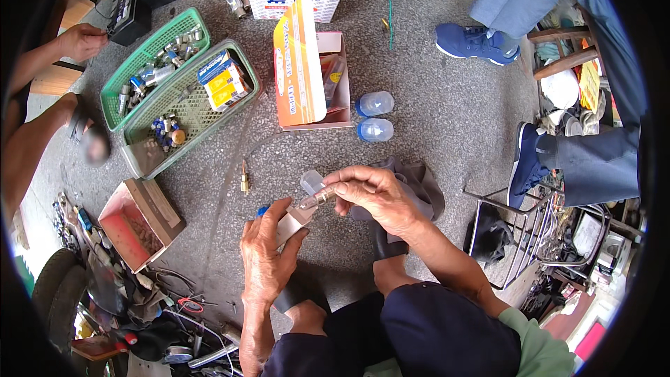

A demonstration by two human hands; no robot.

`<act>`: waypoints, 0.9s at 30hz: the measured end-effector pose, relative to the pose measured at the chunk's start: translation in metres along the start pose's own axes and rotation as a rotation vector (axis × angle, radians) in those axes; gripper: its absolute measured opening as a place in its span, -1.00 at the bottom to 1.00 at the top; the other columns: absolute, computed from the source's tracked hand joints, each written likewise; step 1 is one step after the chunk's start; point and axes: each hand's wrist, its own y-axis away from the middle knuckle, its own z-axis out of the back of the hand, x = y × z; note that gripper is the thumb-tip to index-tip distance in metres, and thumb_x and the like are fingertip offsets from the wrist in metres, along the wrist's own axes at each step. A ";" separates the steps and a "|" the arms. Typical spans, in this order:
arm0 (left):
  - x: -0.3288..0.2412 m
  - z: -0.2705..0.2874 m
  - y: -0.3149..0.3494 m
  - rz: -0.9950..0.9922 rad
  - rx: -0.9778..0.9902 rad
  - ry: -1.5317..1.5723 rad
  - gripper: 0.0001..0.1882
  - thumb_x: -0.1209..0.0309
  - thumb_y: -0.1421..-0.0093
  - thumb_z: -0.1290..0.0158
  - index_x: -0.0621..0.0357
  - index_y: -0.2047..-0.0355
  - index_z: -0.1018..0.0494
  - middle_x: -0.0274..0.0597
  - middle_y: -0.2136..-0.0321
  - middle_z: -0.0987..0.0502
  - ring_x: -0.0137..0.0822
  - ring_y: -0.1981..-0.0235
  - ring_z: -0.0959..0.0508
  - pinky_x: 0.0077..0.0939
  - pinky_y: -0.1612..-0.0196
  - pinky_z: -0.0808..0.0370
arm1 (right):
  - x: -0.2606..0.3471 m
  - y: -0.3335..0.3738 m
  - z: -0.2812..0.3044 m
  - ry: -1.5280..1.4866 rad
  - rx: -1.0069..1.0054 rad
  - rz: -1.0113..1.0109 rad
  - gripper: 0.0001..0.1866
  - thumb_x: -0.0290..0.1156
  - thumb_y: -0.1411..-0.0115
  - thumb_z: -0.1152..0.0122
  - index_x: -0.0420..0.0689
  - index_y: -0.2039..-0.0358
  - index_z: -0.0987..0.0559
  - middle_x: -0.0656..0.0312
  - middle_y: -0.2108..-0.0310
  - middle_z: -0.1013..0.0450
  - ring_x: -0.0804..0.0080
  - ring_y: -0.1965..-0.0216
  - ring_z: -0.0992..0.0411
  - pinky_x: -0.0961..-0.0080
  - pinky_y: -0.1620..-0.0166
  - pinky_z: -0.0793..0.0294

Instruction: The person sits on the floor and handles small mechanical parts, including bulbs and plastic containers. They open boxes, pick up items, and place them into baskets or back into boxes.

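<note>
the left hand [265, 251] curls round a small white cardboard box [290, 226], seemingly to steady it, while the right hand [380, 199], thumb and fingertips pinched together, holds a clear glass, metal-based bulb [313, 202] by its metal end, perhaps sparing the glass, just at the box's upper end

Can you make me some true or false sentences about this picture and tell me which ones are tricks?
1. The person's left hand holds a small white cardboard box. True.
2. The other hand is empty. False: the right hand holds a small clear glass bulb with a metal base.
3. Two clear plastic domes with blue bases are to the right of the orange-and-white cardboard box. True.
4. A bright red boot is at the upper right. False: it is a blue lace-up shoe with a white sole.
5. The long green plastic basket nearer the hands holds small blue and yellow boxes. True.
</note>
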 end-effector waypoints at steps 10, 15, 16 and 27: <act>0.018 -0.018 0.000 0.084 -0.073 0.269 -0.38 0.60 0.01 -0.34 0.11 -0.09 -0.41 -0.06 0.17 -0.63 -0.28 0.13 -0.61 -0.39 0.08 -0.54 | 0.000 0.003 -0.008 0.032 -0.041 0.055 -0.71 -0.45 -0.35 -0.18 -0.31 -0.03 -0.54 0.14 0.16 -0.57 0.53 0.30 -0.52 0.55 0.18 -0.57; 0.018 -0.019 0.000 0.081 -0.087 0.269 -0.39 0.55 0.02 -0.37 0.08 -0.07 -0.44 -0.04 0.17 -0.61 -0.10 0.14 -0.63 -0.27 0.08 -0.56 | -0.001 0.002 -0.008 0.009 -0.024 0.141 -0.68 -0.46 -0.35 -0.18 -0.30 -0.07 -0.49 0.14 0.11 -0.54 0.51 0.18 -0.54 0.57 0.08 -0.60; 0.017 -0.019 0.000 0.083 -0.083 0.259 -0.39 0.57 0.02 -0.36 0.09 -0.08 -0.42 -0.04 0.17 -0.62 -0.17 0.14 -0.63 -0.31 0.08 -0.56 | -0.004 0.002 -0.008 0.003 -0.017 0.164 -0.68 -0.49 -0.34 -0.18 -0.31 -0.08 -0.48 0.13 0.10 -0.54 0.49 0.15 -0.54 0.54 0.05 -0.61; 0.013 -0.022 -0.001 0.118 -0.076 0.285 -0.37 0.61 0.01 -0.34 0.11 -0.08 -0.39 -0.03 0.16 -0.64 -0.27 0.08 -0.63 -0.35 0.03 -0.54 | -0.005 0.006 -0.009 0.041 -0.041 0.221 -0.62 -0.61 -0.29 -0.18 -0.35 -0.11 -0.42 -0.01 -0.01 -0.48 0.24 0.00 -0.54 0.38 -0.09 -0.58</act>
